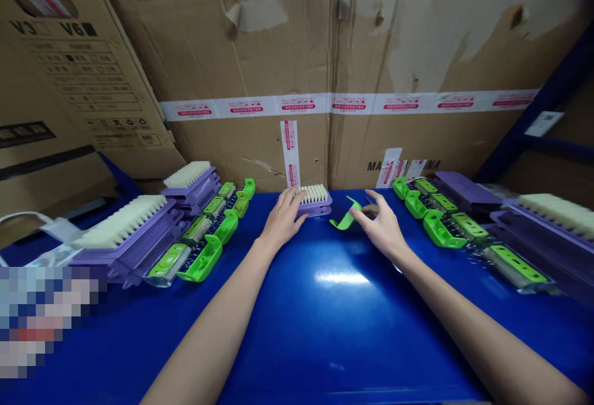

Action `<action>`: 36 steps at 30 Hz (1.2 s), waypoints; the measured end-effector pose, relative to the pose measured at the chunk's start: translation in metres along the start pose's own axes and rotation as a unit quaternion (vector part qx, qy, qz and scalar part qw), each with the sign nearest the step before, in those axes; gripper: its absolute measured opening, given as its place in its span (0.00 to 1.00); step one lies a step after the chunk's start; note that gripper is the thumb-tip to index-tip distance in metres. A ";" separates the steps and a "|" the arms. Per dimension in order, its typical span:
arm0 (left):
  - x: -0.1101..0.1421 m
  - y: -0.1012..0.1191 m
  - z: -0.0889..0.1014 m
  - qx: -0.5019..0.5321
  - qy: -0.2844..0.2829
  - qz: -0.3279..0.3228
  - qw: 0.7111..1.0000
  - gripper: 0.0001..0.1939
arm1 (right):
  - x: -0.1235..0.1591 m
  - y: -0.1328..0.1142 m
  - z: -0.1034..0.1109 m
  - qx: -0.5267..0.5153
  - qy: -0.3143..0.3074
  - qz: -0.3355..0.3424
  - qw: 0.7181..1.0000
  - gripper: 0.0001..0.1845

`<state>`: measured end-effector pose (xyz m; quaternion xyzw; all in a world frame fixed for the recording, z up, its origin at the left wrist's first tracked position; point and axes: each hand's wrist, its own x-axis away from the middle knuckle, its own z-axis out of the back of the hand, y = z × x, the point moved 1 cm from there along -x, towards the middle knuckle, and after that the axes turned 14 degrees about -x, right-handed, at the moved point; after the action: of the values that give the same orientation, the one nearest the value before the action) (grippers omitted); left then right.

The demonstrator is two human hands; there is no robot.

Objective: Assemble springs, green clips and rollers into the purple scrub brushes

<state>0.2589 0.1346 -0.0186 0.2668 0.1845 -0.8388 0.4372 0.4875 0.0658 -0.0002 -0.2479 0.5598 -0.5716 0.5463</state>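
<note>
My left hand (283,219) rests on a small purple brush (315,200) with pale bristles, fingers curled over its near left end at the back middle of the blue table (325,318). My right hand (383,225) pinches a curved green plastic clip (346,216) just right of that brush, thumb and fingers on the clip's right end. The clip hangs a little above the table.
On the left lie stacked purple brushes (134,231) and a row of green-and-clear parts (208,231). On the right sit more green-and-clear parts (445,222) and purple brushes (547,219). Large cardboard boxes (325,52) stand behind the table.
</note>
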 end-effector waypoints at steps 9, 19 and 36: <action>0.000 0.000 0.000 0.011 0.037 -0.024 0.999 0.22 | -0.009 0.016 -0.011 0.025 0.003 -0.028 0.999 0.33; -0.001 0.001 0.000 0.079 0.035 -0.056 0.995 0.22 | -0.020 0.021 -0.022 0.109 0.004 -0.011 0.994 0.30; -0.005 0.014 0.015 0.016 0.019 -0.080 0.996 0.24 | -0.007 0.016 -0.024 0.198 -0.181 0.097 0.958 0.50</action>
<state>0.2691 0.1218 -0.0052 0.2744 0.2003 -0.8686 0.3607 0.4733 0.0842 -0.0186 -0.1781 0.3489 -0.5607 0.7295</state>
